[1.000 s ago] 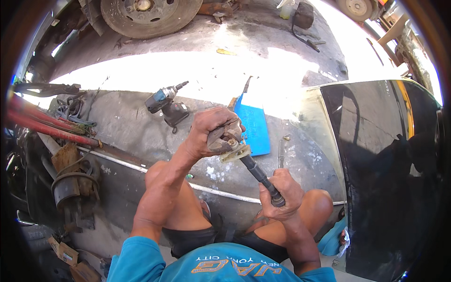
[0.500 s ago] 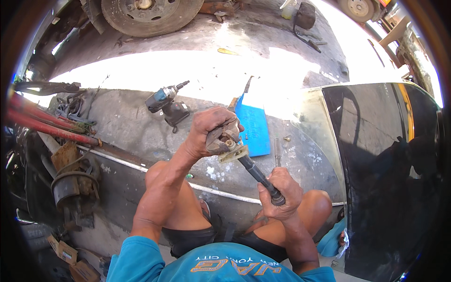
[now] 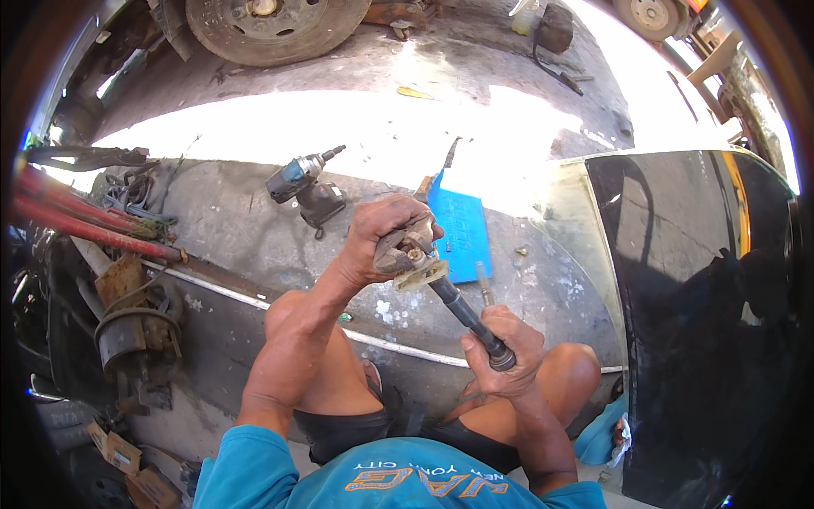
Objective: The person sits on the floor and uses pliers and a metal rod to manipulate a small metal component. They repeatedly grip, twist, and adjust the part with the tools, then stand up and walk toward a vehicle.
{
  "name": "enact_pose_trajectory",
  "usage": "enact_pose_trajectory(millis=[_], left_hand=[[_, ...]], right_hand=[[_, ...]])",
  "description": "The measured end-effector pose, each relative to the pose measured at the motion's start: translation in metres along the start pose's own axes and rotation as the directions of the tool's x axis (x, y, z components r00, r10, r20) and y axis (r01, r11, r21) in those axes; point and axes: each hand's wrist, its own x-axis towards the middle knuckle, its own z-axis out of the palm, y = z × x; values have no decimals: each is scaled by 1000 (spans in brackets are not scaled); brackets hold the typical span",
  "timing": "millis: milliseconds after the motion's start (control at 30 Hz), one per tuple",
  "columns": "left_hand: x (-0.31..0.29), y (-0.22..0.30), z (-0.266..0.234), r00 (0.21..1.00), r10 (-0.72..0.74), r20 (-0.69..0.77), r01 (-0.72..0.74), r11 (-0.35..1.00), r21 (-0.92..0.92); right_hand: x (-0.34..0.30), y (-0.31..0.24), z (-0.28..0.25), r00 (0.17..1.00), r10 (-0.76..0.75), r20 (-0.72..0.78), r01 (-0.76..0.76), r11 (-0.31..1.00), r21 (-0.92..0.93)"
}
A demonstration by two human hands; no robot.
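Across my lap I hold a black metal shaft (image 3: 460,307) at a slant, its ribbed end lying against my right palm. My left hand (image 3: 386,233) is closed round the shaft's upper end, a worn metal yoke-like joint (image 3: 415,254). Just below those fingers, a pale flange (image 3: 421,276) encircles the shaft. My right hand (image 3: 511,348) grips the lower end, thumb along its left side. A slim, pale rod-like tool (image 3: 484,284) sticks up beyond the right fingers; its lower part is hidden.
A cordless impact wrench (image 3: 307,188) lies on the concrete ahead, left of a blue panel (image 3: 462,233). To the right stands a dark glass pane (image 3: 687,314). Red bars (image 3: 93,220) and a rusty metal assembly (image 3: 136,331) sit at left. A wheel (image 3: 275,30) is beyond.
The slim tool by my right hand has tipped left and dropped lower. Both hands and the black shaft stay almost where they were.
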Motion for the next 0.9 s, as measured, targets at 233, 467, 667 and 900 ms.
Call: enact_pose_trajectory(millis=[233,467,667,900], left_hand=[[0,-2,6,1000,4,-14,-3,998,66],[0,-1,1,999,50,1,-50,997,52],[0,1,5,1000,3,3,-3,1000,11],[3,3,0,996,86,-22,-85,996,36]], right_hand=[[-5,-4,-13,894,366,259,-439,831,342],[0,-7,-2,962,264,67,-270,898,348],[-5,-1,-5,972,212,98,-228,952,204],[0,-9,-6,748,381,543,-617,97,781]])
